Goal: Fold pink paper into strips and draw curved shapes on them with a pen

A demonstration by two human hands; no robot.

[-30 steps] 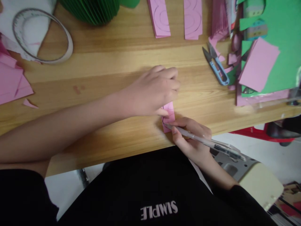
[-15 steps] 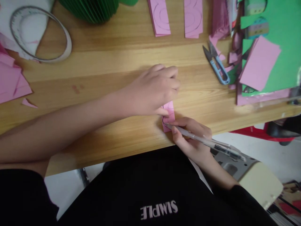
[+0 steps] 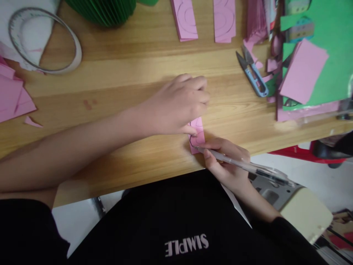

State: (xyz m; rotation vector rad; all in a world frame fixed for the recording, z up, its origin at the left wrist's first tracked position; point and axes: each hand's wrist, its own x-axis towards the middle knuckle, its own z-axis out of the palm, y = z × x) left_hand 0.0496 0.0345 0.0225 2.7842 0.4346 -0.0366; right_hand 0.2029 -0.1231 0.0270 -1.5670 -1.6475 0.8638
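Note:
A clear pen [image 3: 237, 161] slants across my right hand [image 3: 227, 160], pinched between thumb and fingers. Its tip touches the lower part of a pink paper strip [image 3: 196, 150] near the table's front edge. Curved dark lines run over the strip. My left hand [image 3: 184, 105] lies over the strip's upper part, its fingers curled and its thumb pressed on the paper, holding it down. That upper part is hidden under the hand.
Blue-handled thread snips [image 3: 255, 75] lie open at right, beside a stack of pink cards [image 3: 305, 73] on green sheets [image 3: 336, 48]. Two pink strip stacks with drawn curves [image 3: 187, 22] [image 3: 224, 22] are at the back. A tape ring [image 3: 78, 55] and pink paper [image 3: 13, 95] lie left.
The pen tip has moved slightly right and down along the curve, and my right hand has shifted a little with it. My left hand keeps its hold on the strip.

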